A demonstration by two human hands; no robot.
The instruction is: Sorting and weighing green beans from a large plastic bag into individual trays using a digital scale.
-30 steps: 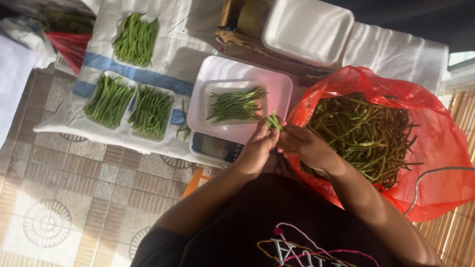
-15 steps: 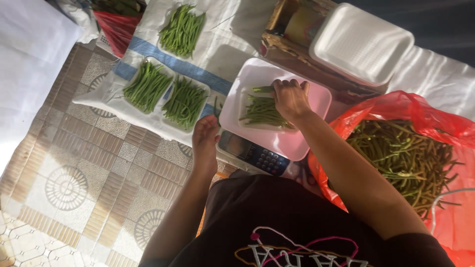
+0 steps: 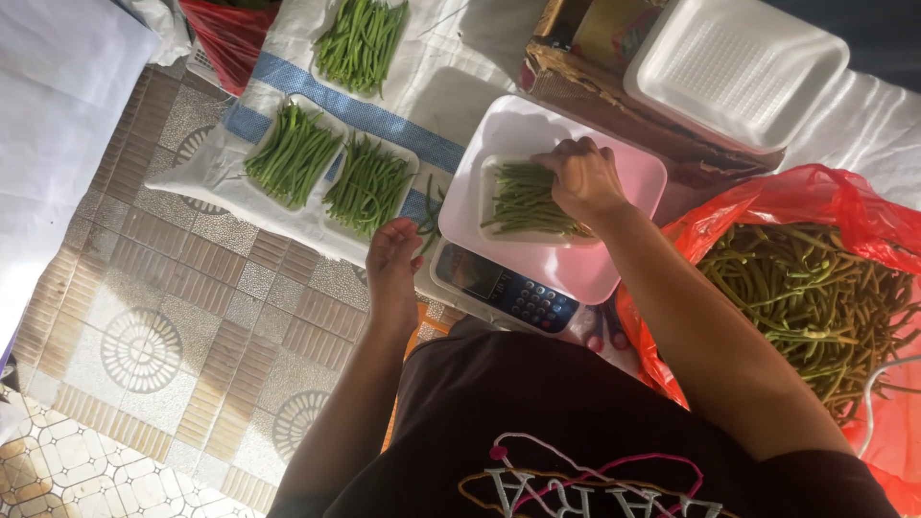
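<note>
My right hand (image 3: 583, 180) is down in the small white tray (image 3: 499, 173) on the pink pan (image 3: 576, 264) of the digital scale (image 3: 504, 288), fingers curled over the right end of the bundle of green beans (image 3: 523, 201) lying there. Whether I am pinching any beans or only pressing on them I cannot tell, since the knuckles hide the fingertips. My left hand (image 3: 391, 264) hovers loosely curled and holding nothing, just left of the scale, near 2 filled trays of beans (image 3: 331, 173) on the white cloth (image 3: 288, 225).

To do this well, I would keep my right wrist from leaning on the pan, because any weight from the hand would spoil the reading on the display. I judge it best to lay the beans parallel, tips aligned with those already in the tray, then lift clear before trusting the number. The red bag of loose beans (image 3: 815, 288) sits close on my right, so adding or removing single beans is a short reach. A stack of empty white foam trays (image 3: 734, 67) waits beyond the scale on a cardboard box (image 3: 614, 105).
</note>
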